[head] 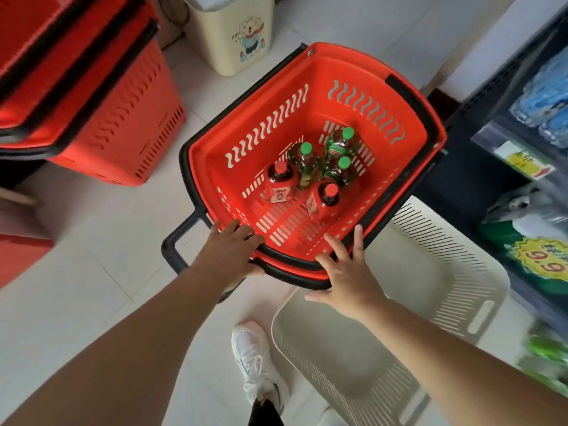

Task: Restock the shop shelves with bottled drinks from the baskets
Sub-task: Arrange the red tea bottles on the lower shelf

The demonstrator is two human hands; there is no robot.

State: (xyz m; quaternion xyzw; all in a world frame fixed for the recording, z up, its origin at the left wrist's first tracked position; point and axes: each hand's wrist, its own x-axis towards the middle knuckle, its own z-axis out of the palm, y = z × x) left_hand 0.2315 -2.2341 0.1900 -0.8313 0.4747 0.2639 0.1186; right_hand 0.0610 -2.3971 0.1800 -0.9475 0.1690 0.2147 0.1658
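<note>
Basket [368, 66] is gripped at its near rim, likely to draw it nearer the shelf [498, 78]: left hand [230, 250] fingers [246, 233] are curled over the rim, right hand [347, 278] fingers [358, 238] are laid spread and straight on it, clasping nothing, while five bottles [304, 162] are left standing inside.

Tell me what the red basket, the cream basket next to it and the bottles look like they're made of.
Red basket: moulded plastic, slight sheen, with wavy cut slots and a black rim. Cream basket: matt plastic, judging by its moulded slits and handle slot. Bottles: probably clear plastic, glossy, with printed wraps and green or red screw caps.
</note>
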